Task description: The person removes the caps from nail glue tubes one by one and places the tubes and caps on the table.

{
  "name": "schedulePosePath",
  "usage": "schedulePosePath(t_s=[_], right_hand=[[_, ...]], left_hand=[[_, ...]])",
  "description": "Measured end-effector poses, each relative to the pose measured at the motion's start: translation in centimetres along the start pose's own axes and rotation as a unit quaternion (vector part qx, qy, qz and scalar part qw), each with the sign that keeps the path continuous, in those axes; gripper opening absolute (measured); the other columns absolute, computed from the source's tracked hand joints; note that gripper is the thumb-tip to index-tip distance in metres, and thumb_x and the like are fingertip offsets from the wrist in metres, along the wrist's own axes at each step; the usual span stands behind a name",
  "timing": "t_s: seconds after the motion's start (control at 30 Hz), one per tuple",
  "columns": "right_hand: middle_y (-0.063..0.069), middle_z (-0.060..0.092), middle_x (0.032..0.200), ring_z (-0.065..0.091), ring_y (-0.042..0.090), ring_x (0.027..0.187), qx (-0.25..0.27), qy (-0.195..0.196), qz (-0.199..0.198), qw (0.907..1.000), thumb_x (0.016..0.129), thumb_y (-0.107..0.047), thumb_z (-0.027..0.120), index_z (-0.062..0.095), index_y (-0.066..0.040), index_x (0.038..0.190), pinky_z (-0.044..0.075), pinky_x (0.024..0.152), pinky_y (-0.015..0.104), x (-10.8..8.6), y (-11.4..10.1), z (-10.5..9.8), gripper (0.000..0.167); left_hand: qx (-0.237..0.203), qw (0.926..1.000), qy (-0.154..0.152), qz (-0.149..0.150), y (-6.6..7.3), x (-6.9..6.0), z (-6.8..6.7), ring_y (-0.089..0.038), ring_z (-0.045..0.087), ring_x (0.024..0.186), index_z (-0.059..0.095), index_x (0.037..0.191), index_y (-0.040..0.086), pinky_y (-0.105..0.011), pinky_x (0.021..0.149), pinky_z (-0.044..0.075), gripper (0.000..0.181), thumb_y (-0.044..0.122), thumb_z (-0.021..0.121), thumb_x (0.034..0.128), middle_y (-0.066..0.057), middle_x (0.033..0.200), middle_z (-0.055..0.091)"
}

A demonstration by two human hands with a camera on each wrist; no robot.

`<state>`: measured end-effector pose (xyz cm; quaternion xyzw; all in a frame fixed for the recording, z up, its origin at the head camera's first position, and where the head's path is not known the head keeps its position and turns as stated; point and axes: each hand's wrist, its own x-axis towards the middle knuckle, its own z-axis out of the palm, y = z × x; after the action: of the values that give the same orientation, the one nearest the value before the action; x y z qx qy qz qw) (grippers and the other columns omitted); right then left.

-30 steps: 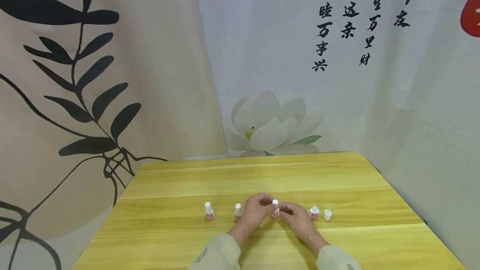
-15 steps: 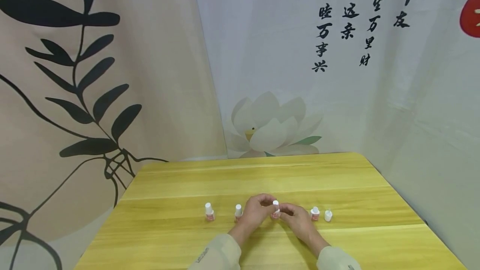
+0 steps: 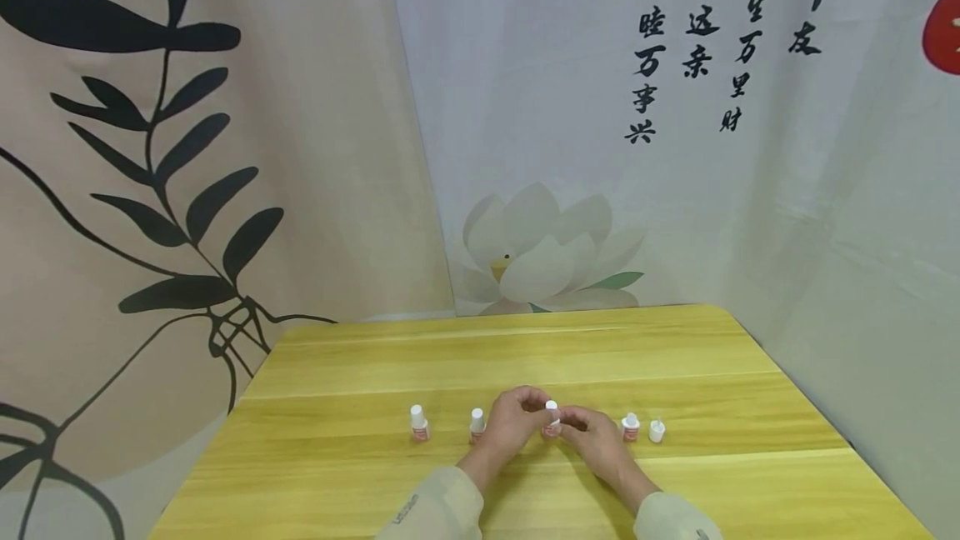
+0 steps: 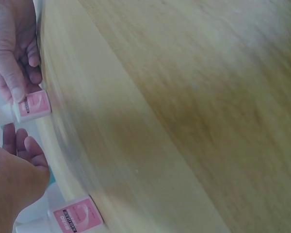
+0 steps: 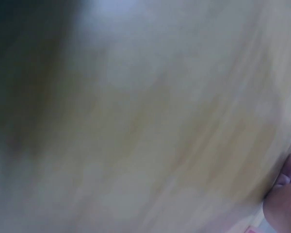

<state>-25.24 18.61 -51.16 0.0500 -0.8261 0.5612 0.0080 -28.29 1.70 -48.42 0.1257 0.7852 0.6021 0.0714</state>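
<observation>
Between both hands stands a small nail glue bottle (image 3: pixel 551 431) with a pink label and white cap. My right hand (image 3: pixel 598 440) pinches its body; in the left wrist view, the thumb of the right hand (image 4: pixel 9 48) lies against the label. My left hand (image 3: pixel 508 425) has its fingertips at the white cap, partly cut off at the edge of the left wrist view. There, the other fingers of the left hand (image 4: pixel 19 179) are loosely bent. The right wrist view shows mostly blurred tabletop, with part of a hand (image 5: pixel 283 194) at the right edge.
Left of the hands stand two capped bottles, one at the far left (image 3: pixel 419 425) and one (image 3: pixel 477 423) beside my left wrist. To the right are a bottle (image 3: pixel 630 427) and a loose white cap (image 3: pixel 657 432). The wooden table (image 3: pixel 495 348) meets printed curtains behind.
Both hands keep the same hold on the bottle, with barely any visible movement. The other bottles and the loose cap stay in place.
</observation>
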Motion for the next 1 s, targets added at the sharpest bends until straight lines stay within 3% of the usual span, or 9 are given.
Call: schedulePosePath(t_s=[0.23, 0.63, 1.0], right_hand=[[0.0, 0.071, 0.106, 0.064, 0.022, 0.105, -0.006, 0.004, 0.008, 0.9999, 0.092, -0.031, 0.071, 0.072, -0.011, 0.112, 0.051, 0.092, 0.043, 0.08, 0.12, 0.01, 0.028], [0.001, 0.071, 0.102, 0.063, 0.018, 0.098, 0.008, 0.004, 0.005, 0.9999, 0.093, -0.023, 0.071, 0.073, -0.009, 0.107, 0.051, 0.084, 0.034, 0.13, 0.22, 0.21, 0.02], [0.0, 0.071, 0.103, 0.063, 0.019, 0.1, 0.014, -0.011, 0.002, 0.9998, 0.094, -0.027, 0.068, 0.072, -0.01, 0.107, 0.052, 0.089, 0.04, 0.13, 0.29, 0.08, 0.021]], left_hand=[[0.0, 1.0, 0.003, 0.005, -0.03, 0.0, 0.04, -0.012, 0.06, 0.09, 0.07, 0.108, 0.007, -0.029, 0.078, 0.052, 0.025, 0.016, 0.078, 0.0864, 0.006, 0.094, 0.067], [0.002, 1.0, 0.003, 0.008, -0.04, -0.12, -0.01, -0.012, 0.06, 0.086, 0.071, 0.096, 0.012, -0.03, 0.076, 0.05, 0.012, 0.018, 0.077, 0.0872, 0.005, 0.09, 0.067], [-0.009, 0.9999, 0.005, 0.007, -0.26, -0.01, -0.01, -0.012, 0.059, 0.084, 0.07, 0.096, 0.01, -0.029, 0.074, 0.05, 0.015, 0.017, 0.079, 0.0859, 0.004, 0.089, 0.066]])
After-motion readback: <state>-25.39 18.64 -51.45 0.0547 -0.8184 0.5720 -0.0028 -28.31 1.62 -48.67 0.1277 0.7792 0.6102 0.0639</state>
